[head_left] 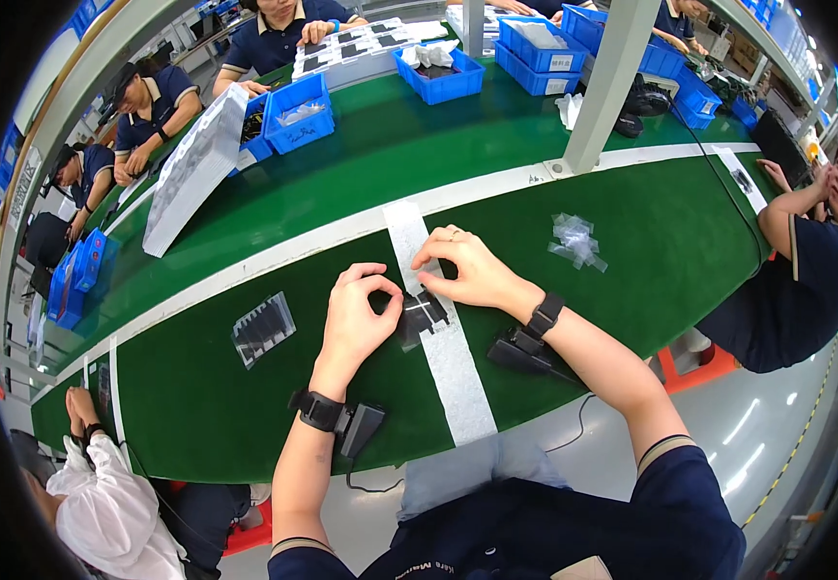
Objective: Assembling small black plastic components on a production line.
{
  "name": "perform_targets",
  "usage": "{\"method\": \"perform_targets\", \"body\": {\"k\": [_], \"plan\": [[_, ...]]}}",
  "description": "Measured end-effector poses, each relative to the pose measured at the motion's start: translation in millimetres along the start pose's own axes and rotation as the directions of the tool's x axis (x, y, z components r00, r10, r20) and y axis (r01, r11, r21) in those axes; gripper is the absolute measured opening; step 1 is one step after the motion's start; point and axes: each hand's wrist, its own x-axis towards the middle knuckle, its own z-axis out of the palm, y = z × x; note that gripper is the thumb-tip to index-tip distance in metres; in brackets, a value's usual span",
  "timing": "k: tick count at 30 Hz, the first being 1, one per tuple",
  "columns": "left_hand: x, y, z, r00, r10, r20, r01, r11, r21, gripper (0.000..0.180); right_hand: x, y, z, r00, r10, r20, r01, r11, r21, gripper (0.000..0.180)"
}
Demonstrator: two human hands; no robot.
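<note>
Small flat black pieces (pixel 426 314), with a pale line across them, lie on a white strip (pixel 459 377) that runs across the green bench. My left hand (pixel 359 314) is at their left edge, thumb and forefinger pinched together. Just beyond the pieces is my right hand (pixel 477 274), its thumb and forefinger brought close in a pinch above the strip. Whatever either pinch holds is too small to make out. To the left lies a clear sheet with dark strips (pixel 264 329). Right of my hands is a loose pile of clear film pieces (pixel 576 242).
A metal post (pixel 612 92) rises from the bench's far side. Beyond stand blue bins (pixel 300 114) and a leaning white foam tray (pixel 196 169). Co-workers sit at the left, right and far side. Black devices (pixel 361 430) are strapped at my wrists, with cables.
</note>
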Motion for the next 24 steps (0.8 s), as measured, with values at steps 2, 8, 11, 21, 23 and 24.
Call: {"method": "perform_targets", "body": {"k": [2, 8, 11, 21, 23, 24], "plan": [[6, 1, 1, 1.000, 0.020, -0.009, -0.020, 0.999, -0.034, 0.010, -2, 2, 4, 0.999, -0.054, -0.004, 0.054, 0.999, 0.000, 0.012], [9, 7, 3, 0.999, 0.037, -0.037, -0.045, 0.971, -0.233, 0.005, -5, -6, 7, 0.999, -0.027, -0.043, 0.026, 0.999, -0.029, 0.013], [8, 13, 1, 1.000, -0.006, -0.028, -0.004, 0.939, -0.344, 0.005, -4, -8, 7, 0.999, -0.020, -0.039, 0.019, 0.999, -0.039, 0.011], [8, 4, 6, 0.989, -0.086, 0.120, 0.137, 0.843, -0.520, 0.008, 1, -6, 8, 0.985, -0.003, -0.172, 0.036, 0.982, 0.187, 0.010], [8, 2, 7, 0.991, -0.074, 0.113, 0.126, 0.806, -0.578, 0.008, -1, -4, 10, 0.985, -0.068, -0.158, 0.091, 0.985, 0.146, 0.017], [7, 1, 8, 0.992, -0.073, 0.103, 0.120, 0.800, -0.588, 0.007, -2, -12, 11, 0.983, 0.055, -0.178, -0.009, 0.968, 0.251, 0.026]]}}
